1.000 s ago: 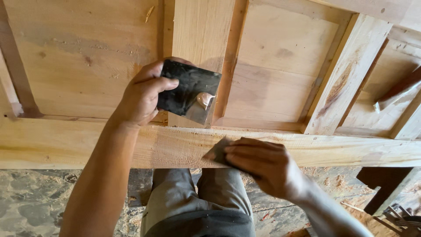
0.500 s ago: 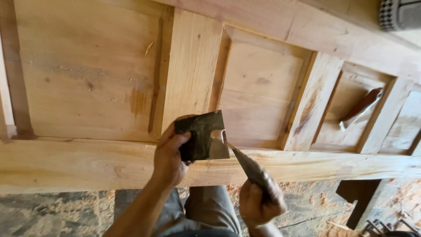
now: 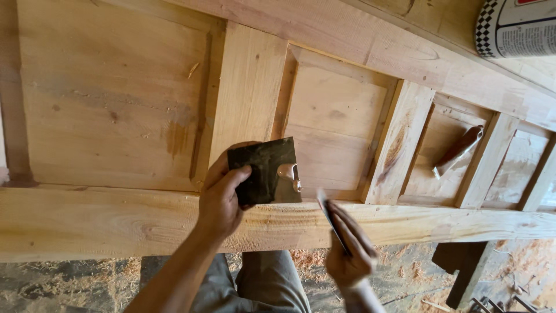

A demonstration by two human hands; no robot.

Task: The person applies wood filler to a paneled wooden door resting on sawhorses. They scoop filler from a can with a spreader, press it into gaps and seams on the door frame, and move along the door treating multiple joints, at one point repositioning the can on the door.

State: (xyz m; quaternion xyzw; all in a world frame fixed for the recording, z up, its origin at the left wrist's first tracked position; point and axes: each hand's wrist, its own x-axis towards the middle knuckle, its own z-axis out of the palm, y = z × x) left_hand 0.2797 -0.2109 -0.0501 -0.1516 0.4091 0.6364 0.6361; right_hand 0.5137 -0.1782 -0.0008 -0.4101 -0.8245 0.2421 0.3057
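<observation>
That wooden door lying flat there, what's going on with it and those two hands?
A person stands over a panelled wooden door laid flat. The left hand holds up a dark flat square plate with a dab of pale putty near one edge. The right hand holds a thin scraper blade, its tip just beside the plate, above the door's bottom rail. A brown-handled tool lies in a recessed panel farther right. Wood shavings cover the floor.

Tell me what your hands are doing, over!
Left hand grips dark square plate with a putty dab. Right hand holds thin blade just off the plate's edge. Both over wooden door. Nothing between them.
</observation>
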